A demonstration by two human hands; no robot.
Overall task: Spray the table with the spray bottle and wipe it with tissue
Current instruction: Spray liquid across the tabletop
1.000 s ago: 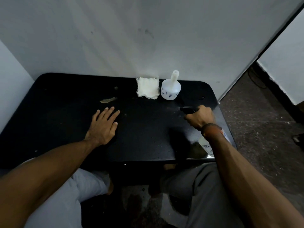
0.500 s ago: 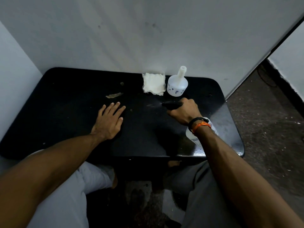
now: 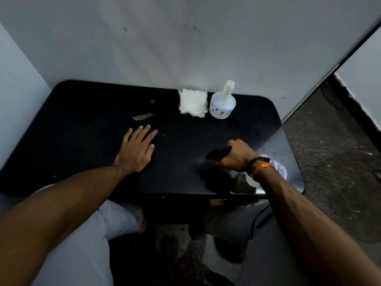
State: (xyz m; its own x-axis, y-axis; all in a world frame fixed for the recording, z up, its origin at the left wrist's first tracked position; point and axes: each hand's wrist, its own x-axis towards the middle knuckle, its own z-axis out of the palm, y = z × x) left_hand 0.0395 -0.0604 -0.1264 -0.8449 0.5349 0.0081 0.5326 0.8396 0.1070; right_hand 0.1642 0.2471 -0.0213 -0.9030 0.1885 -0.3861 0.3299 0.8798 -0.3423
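Note:
My right hand [image 3: 237, 155] grips the spray bottle [image 3: 279, 171] near the front right of the black table [image 3: 82, 124]. Its black nozzle [image 3: 218, 152] points left over the tabletop, and the white labelled body is mostly hidden under my wrist. A faint mist hangs just off the nozzle tip. My left hand [image 3: 137, 149] lies flat on the table, palm down, fingers spread, holding nothing. A folded white tissue [image 3: 192, 102] rests at the back edge by the wall, apart from both hands.
A white flask-shaped bottle [image 3: 222, 103] with dark specks stands right of the tissue. A pale scrap [image 3: 142, 116] and small crumbs lie on the tabletop. Walls close in behind and on the left. Speckled floor [image 3: 329, 151] lies to the right. My knees are under the front edge.
My right hand has pulled the spray bottle back toward the table's front right, away from the white flask-shaped bottle, nozzle still aimed left. My left hand has stayed flat in place.

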